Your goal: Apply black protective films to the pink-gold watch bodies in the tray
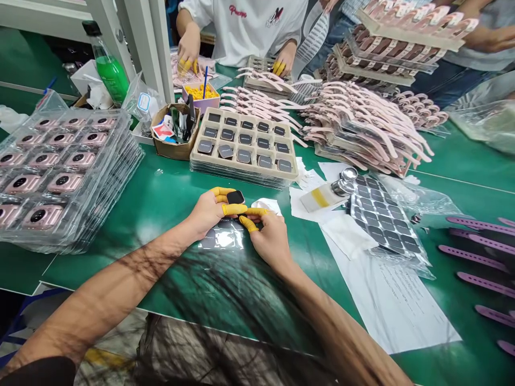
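Observation:
My left hand (pixel 210 213), with yellow covers on its fingertips, is closed on a small smartwatch body (pixel 235 198) with a dark screen facing up. My right hand (pixel 270 236) is beside it, also in yellow finger covers. Its index finger reaches to the left fingers and its thumb curls below; what lies in this pinch is hidden. A white wipe (pixel 267 206) shows just behind the right hand, and I cannot tell whether it is held. Under both hands lies a clear sheet (pixel 225 238) with dark square films, partly covered by the fingers.
A beige tray of dark square pieces (pixel 243 140) stands ahead. Stacked clear trays of pink watch bodies (pixel 60 182) are at left. At right are a metal-topped bottle (pixel 325 194), film sheets (pixel 384 214), paper (pixel 398 300) and pink straps (pixel 362 123). A co-worker (pixel 253 32) sits opposite.

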